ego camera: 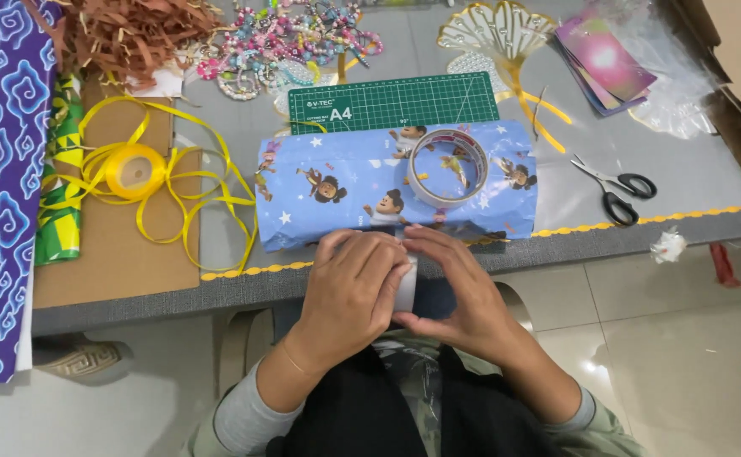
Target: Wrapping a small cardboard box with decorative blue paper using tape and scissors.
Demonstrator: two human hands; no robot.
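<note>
Head view, hands: left hand (355, 286) and right hand (455, 288) meet at the near table edge, fingers of both closed on 1 strip of tape (406, 284) held upright between them.
Head view, strip of tape: pale, short, pinched at its sides; just near of the wrapped parcel, not touching it as far as can be seen.
Head view, wrapped parcel (337, 182): flat box in blue cartoon paper, lying across the table centre, long side left to right.
Head view, tape roll (448, 167): rests on top of the parcel, right of middle.
Head view, surroundings: green cutting mat (370, 103) far of the parcel; yellow ribbon spool (134, 169) left; scissors (620, 186) right.
Handling judgement, tape: very light, limp, sticky on 1 face; likely to curl and cling to itself. Best held by the extreme ends with fingertips only.
Handling judgement, parcel: appears light and stiff; paper is smooth and creases easily, so press on flat faces.
</note>
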